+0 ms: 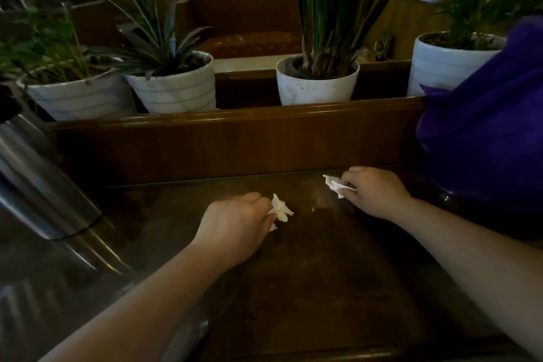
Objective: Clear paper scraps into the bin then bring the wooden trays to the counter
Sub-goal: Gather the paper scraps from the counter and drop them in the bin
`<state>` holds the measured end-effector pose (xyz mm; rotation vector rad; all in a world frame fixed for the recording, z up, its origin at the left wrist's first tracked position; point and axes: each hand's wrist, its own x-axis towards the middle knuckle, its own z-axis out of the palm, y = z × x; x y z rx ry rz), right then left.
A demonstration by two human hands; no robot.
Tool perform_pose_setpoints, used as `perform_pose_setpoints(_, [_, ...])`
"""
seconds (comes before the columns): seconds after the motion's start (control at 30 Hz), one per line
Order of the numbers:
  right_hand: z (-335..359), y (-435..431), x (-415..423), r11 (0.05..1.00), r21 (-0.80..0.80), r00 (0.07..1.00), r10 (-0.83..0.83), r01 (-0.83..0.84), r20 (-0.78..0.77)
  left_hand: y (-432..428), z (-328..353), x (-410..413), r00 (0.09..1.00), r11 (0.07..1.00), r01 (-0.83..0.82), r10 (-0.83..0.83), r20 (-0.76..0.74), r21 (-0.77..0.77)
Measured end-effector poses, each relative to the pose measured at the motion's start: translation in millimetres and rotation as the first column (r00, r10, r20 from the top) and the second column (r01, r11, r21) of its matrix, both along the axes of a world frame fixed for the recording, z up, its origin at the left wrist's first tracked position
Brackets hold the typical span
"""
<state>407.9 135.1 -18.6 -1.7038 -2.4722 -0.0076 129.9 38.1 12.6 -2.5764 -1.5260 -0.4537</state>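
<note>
While outstretched, hands [235, 223] pinching scraps [280, 210].

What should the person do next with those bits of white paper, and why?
Probably lift both hands and carry the scraps off to a bin. The left hand already pinches one paper scrap, the right hand another, and no bin is in view.

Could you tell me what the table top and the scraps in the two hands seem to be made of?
The table top looks like dark wood under a glossy finish or glass sheet; it shows grain and reflected light. The scraps, one in the left hand and one in the right hand, look like thin white tissue paper, crumpled and matte.
</note>
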Motion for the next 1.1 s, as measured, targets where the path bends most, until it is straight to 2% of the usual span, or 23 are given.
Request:
perform_pose_setpoints(0.17, [17.3,-47.2,7.3,0.994,0.103,0.996,-0.028,0.037,-0.084,2.5,13.3,-4.8,0.996,0.996,0.084,-0.084,0.033,0.012])
perform_pose_setpoints(0.5, [14.4,-173.6,32.7,0.973,0.037,0.935,-0.206,0.226,-0.29,-0.3,3.3,42.9,0.932,0.935,0.354,-0.354,0.077,0.023])
perform_pose_setpoints(0.63, [11.2,-220.3,54.9,0.959,0.077,0.907,-0.23,0.272,-0.353,-18.9,0.1,75.3,0.907,0.911,0.41,-0.413,0.081,0.046])
perform_pose_setpoints(0.73, [9.3,-253.2,75.0,0.934,0.055,0.86,-0.299,0.352,-0.414,-41.5,1.4,100.0,0.882,0.888,0.456,-0.459,0.107,0.054])
perform_pose_setpoints(0.87, [-7.3,-307.6,104.9,0.894,0.021,0.743,-0.358,0.447,-0.566,-78.6,3.1,136.1,0.877,0.883,0.466,-0.47,0.101,0.057])
perform_pose_setpoints(1.1, [-49.5,-406.6,176.6,0.876,-0.037,0.598,-0.358,0.48,-0.717,-154.6,-10.6,204.7,0.883,0.883,0.466,-0.468,0.043,0.048])
